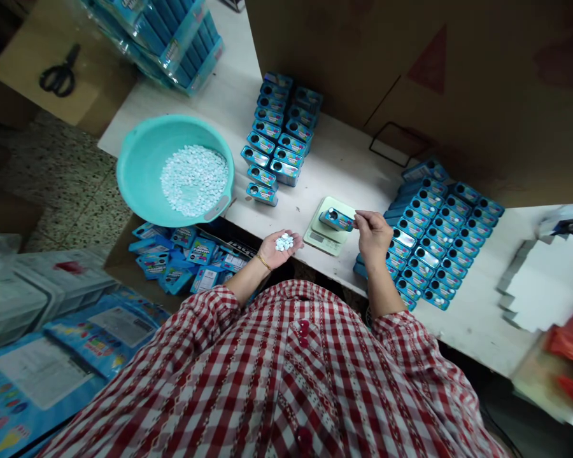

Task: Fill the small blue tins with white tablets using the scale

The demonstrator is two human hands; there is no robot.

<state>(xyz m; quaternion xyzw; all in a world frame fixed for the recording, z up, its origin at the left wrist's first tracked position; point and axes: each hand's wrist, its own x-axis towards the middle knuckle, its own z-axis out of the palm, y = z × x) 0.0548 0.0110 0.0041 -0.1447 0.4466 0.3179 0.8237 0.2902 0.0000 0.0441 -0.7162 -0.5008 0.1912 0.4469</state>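
My left hand (271, 253) is turned palm up near the table's front edge, with a small heap of pale white tablets (284, 242) in it. To its right stands a small kitchen scale (318, 239) with a blue candy box (337, 219) on top. The box's upper face has a dark round opening. My right hand (374, 236) pinches the right end of this box between thumb and fingers. Left of both hands, a turquoise bowl (130, 159) holds many more of the tablets (193, 184).
Rows of blue boxes with dark openings (272, 137) stand behind the scale. A larger block of boxes (430, 235) is at right, with white cartons (549, 280) beyond. Loose boxes (174, 254) fill a carton below the bowl. Scissors (60, 77) lie far left. A large cardboard box (410, 38) walls the back.
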